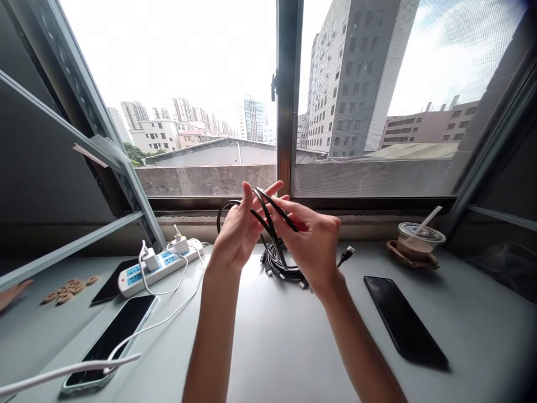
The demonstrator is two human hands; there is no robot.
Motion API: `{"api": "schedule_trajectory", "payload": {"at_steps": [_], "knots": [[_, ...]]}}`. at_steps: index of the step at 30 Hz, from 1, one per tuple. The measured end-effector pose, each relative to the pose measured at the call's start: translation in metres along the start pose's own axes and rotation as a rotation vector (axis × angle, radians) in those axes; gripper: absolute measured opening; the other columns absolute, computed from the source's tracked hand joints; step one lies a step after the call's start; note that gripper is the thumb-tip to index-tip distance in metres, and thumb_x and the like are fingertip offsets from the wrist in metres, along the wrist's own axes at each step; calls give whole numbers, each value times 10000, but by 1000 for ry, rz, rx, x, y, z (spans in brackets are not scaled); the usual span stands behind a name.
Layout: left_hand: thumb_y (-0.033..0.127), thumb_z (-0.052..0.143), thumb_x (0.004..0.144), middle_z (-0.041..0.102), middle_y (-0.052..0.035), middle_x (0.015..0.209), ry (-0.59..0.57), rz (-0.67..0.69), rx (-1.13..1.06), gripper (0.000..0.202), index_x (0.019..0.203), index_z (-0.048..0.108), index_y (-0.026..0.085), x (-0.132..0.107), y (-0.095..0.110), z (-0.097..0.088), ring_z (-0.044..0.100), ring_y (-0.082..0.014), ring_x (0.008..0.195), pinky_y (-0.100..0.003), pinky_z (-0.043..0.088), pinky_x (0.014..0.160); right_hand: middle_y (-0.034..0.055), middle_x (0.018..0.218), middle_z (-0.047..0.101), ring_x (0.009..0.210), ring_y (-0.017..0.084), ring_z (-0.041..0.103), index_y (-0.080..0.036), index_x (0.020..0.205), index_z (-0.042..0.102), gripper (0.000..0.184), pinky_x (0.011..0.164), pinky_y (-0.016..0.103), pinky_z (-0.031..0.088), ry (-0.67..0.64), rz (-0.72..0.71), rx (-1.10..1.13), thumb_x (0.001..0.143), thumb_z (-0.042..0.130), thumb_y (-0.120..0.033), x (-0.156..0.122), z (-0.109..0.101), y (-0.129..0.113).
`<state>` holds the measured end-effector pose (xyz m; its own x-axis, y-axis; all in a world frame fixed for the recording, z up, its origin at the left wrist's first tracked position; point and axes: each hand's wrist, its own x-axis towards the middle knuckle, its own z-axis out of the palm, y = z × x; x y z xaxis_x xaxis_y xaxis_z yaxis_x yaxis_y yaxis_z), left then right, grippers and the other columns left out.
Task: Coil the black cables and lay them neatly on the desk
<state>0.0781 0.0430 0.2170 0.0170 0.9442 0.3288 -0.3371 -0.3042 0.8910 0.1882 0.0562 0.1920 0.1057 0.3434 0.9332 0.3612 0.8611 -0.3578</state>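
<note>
My left hand (235, 238) is raised in front of the window, thumb upright and fingers stretched apart. A black cable (272, 230) loops behind this hand and runs past the thumb across its fingers. My right hand (312, 232) is closed, with its thumb and fingers pinching the cable's strands. Below the hands, a bundle of coiled black cables (274, 260) with several plugs lies on the table, partly hidden by my right hand. A black plug end (346, 255) sticks out to the right of my right wrist.
On the left are a power strip (161, 268) with white chargers, a phone (115, 338) with a white cable over it, a dark flat device (113, 282) and small round pieces (69, 291). Another person's hand (14, 294) shows there. Rightward are a black phone (405, 322) and a lidded cup (419, 240).
</note>
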Motion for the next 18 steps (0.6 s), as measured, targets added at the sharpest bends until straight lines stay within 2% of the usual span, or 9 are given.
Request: {"api": "schedule_trajectory", "payload": {"at_steps": [5,9,12,16,18], "knots": [[329,568,840,580,-84,1239,66,62,23,264,1004,620,128,4,-1,-3,579,-233,1088,-283,534,840,3,644,698,463,78,564,-158,953,723,226,491,181,426,-136,-37,-53,810,577,-254,-7,3,-8],[207,566,789,630,-84,1159,77,49,88,355,1138,544,148,3,3,-8,638,-209,967,-257,562,718,0,646,697,484,91,585,-178,982,711,234,491,186,414,-259,28,-19,820,565,-263,-10,1,-11],[224,504,790,660,-80,1083,107,103,171,374,1159,536,170,2,4,-11,665,-188,840,-256,559,636,-8,642,693,502,99,601,-199,1021,693,250,506,187,423,-358,102,62,810,573,-258,-10,-1,-12],[264,489,788,655,-54,1048,165,241,361,262,1006,608,181,3,3,-15,649,-128,664,-187,491,490,-21,678,697,491,96,589,-236,1047,678,270,509,197,429,-457,137,87,792,594,-268,-7,-5,-15],[231,504,760,665,-36,954,150,239,429,224,941,627,183,4,2,-19,616,-100,584,-164,436,428,-45,624,679,447,78,553,-252,975,701,214,492,193,420,-489,137,88,780,616,-281,-5,-9,-18]]}}
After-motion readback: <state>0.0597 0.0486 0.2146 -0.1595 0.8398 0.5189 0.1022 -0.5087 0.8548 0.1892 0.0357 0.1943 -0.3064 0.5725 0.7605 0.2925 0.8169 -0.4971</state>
